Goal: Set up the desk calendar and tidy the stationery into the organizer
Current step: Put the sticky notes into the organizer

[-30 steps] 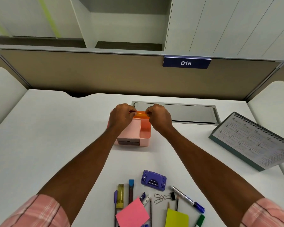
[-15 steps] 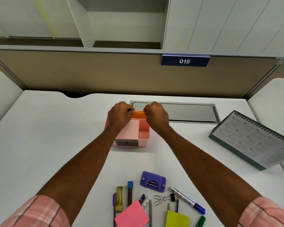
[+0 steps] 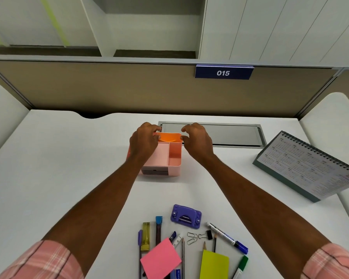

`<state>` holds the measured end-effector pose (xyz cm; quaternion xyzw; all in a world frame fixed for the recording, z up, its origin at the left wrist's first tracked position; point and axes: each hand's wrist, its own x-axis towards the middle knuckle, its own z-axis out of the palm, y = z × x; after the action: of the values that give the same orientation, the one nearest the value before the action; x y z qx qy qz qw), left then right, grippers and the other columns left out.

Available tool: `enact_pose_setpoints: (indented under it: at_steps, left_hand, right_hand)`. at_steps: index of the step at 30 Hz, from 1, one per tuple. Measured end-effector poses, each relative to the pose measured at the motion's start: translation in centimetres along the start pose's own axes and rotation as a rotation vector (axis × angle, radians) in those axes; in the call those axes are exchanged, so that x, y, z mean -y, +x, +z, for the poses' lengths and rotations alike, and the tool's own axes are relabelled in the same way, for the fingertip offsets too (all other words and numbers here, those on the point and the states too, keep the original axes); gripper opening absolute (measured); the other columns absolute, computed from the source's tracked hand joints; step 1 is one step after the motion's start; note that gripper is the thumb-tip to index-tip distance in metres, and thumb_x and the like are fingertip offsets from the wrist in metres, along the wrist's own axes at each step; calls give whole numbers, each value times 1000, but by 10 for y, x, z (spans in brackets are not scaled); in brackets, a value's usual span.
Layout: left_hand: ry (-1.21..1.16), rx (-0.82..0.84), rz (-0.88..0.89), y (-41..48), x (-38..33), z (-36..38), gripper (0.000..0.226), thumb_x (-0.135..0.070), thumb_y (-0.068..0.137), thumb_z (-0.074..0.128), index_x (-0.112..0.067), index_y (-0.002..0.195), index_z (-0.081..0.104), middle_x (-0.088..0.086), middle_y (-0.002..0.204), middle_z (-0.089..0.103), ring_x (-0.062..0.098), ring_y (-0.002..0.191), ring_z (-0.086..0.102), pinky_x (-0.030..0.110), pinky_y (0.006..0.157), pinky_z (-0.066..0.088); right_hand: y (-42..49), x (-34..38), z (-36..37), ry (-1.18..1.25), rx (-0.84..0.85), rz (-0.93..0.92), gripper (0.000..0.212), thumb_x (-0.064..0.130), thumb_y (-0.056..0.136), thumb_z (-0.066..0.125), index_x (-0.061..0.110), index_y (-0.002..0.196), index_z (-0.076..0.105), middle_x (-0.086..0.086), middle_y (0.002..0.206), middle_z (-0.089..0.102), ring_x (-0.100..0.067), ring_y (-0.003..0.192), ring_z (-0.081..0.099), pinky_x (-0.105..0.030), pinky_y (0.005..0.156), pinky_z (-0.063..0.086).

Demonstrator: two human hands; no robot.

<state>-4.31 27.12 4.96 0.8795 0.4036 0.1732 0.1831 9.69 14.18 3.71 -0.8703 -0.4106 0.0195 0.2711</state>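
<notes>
- Left hand: arm stretched forward, knuckles up, fingers curled down over the left end of the orange insert; they appear to pinch it, though the contact is hidden under the hand.
- Right hand: arm stretched forward, fingers loosely curled and spread, tips just beside the insert's right end; whether they touch it cannot be told.
- Organizer: pink, directly beneath and between both sets of fingertips, the insert at its far edge.
- Calendar: well to the right of the right fingers, lying tilted.
- Punch, marker, clips, pink notes and yellow notes: well behind the fingers, toward the person, between the forearms.
</notes>
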Motion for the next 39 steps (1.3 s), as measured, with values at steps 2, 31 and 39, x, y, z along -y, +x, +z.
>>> enact_pose_setpoints:
  at_steps: [2,31,39]
  left_hand:
    - [-15,-4,14,-6,0,-2,34,-28,98,70,-18,130,71,8,133,68,30,111,67,39,90,55]
    - [-226,601,65,-263,-52,50,32,-34,90,73,-33,122,69,-10,111,74,12,104,69,28,84,53]
    - [-92,668,26,-303,-55,59,42,-58,81,77,-34,114,68,-13,98,63,8,88,58,29,70,44]
  right_hand:
    - [-6,-3,-4,12,-7,3,29,24,92,75,16,120,71,-6,123,68,-24,114,62,-33,81,52]
    - [-269,-65,-41,293,319,248,24,13,84,71,30,101,74,13,83,74,-2,74,69,-33,75,58]
    - [-341,-78,-48,49,472,264,48,33,79,81,34,124,63,8,123,58,-16,114,58,-33,85,52]
